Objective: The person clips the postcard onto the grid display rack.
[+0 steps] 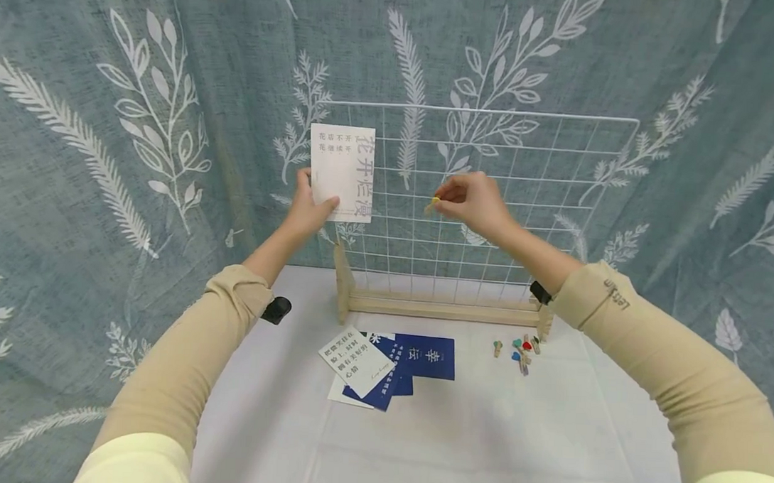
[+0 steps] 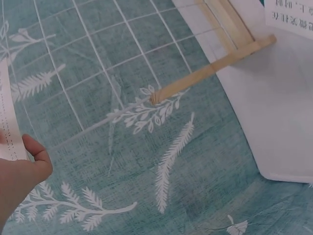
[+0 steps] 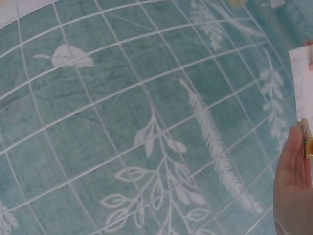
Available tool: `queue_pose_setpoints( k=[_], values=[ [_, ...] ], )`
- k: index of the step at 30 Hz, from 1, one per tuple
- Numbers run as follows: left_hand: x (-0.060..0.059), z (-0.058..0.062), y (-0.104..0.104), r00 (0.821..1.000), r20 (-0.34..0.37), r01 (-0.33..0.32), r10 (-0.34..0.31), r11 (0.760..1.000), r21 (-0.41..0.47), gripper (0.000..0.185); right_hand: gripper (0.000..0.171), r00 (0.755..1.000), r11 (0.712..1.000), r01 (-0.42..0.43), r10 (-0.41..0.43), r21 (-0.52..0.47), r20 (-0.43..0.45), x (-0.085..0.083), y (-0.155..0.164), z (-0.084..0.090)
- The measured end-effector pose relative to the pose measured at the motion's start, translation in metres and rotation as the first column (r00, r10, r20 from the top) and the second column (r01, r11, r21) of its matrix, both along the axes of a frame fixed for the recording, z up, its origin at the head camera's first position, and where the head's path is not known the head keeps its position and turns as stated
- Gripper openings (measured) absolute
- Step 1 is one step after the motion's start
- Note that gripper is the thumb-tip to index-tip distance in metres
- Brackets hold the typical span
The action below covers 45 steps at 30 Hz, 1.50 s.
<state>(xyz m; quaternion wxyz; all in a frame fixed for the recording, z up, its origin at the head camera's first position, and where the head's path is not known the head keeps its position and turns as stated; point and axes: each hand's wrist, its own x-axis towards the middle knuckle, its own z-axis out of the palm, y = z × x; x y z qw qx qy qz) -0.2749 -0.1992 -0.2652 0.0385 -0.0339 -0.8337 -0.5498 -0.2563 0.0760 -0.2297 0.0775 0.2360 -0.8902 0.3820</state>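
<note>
Against the grid (image 1: pixel 524 175), the left hand (image 1: pixel 308 212) is pinching a card (image 1: pixel 342 170); the right hand (image 1: pixel 474 202) is pinching a clip (image 1: pixel 433 202) nearby

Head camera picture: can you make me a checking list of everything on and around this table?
Surface: white table, wooden-footed wire grid standing at its back.
Job's things: white card held against the grid; small yellow peg.
Clutter: blue and white cards; pile of coloured pegs.
Hands: left hand holds the white card; right hand pinches the peg.
Cables: nothing seen.
Surroundings: teal leaf-print curtain.
</note>
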Motion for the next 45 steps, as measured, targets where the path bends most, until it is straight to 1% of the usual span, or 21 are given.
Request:
queue_pose_setpoints(
  k=[6,12,19,24,27,29,33,36,39,41,45],
  values=[
    [-0.008,-0.001,0.001,1.0,-0.005,0.001,-0.001,0.999,0.038,0.053,0.02,0.999,0.997,0.048,-0.049,-0.06,-0.021,-0.012,-0.004,0.012],
    [-0.011,-0.004,0.0,1.0,0.009,0.005,-0.005,0.999,0.047,0.052,0.021,0.998,0.995,0.057,-0.058,-0.086,-0.001,-0.02,-0.008,0.019],
    [-0.02,-0.008,0.004,1.0,-0.028,-0.007,0.01,0.997,0.073,0.053,0.021,0.993,0.991,0.072,-0.083,-0.117,-0.086,-0.035,-0.016,0.031],
    [-0.027,-0.008,0.011,0.999,-0.051,0.009,-0.003,0.994,0.105,0.053,0.022,0.988,0.984,0.101,-0.116,-0.144,-0.1,-0.045,-0.024,0.041],
    [-0.028,-0.008,0.015,0.998,-0.054,-0.003,0.011,0.991,0.131,0.052,0.021,0.987,0.976,0.118,-0.136,-0.184,-0.086,-0.05,-0.03,0.046],
    [-0.029,-0.009,0.017,0.998,-0.048,-0.03,0.037,0.99,0.135,0.052,0.021,0.985,0.968,0.127,-0.149,-0.216,-0.087,-0.053,-0.035,0.047],
    [-0.028,-0.012,0.02,0.997,-0.029,-0.069,0.073,0.99,0.126,0.051,0.02,0.98,0.945,0.131,-0.169,-0.3,-0.104,-0.058,-0.044,0.048],
    [-0.027,-0.015,0.02,0.997,-0.01,-0.075,0.076,0.991,0.114,0.05,0.019,0.974,0.929,0.142,-0.193,-0.341,-0.118,-0.062,-0.051,0.045],
    [-0.028,-0.018,0.02,0.998,-0.01,-0.067,0.069,0.991,0.112,0.05,0.018,0.969,0.919,0.155,-0.213,-0.362,-0.127,-0.067,-0.056,0.043],
    [-0.029,-0.019,0.02,0.998,-0.03,-0.054,0.057,0.993,0.109,0.05,0.017,0.97,0.911,0.15,-0.212,-0.385,-0.123,-0.069,-0.058,0.042],
    [-0.033,-0.019,0.021,0.995,-0.1,0.019,-0.009,0.994,0.107,0.049,0.016,0.968,0.902,0.156,-0.221,-0.402,-0.122,-0.076,-0.062,0.045]
  ],
)
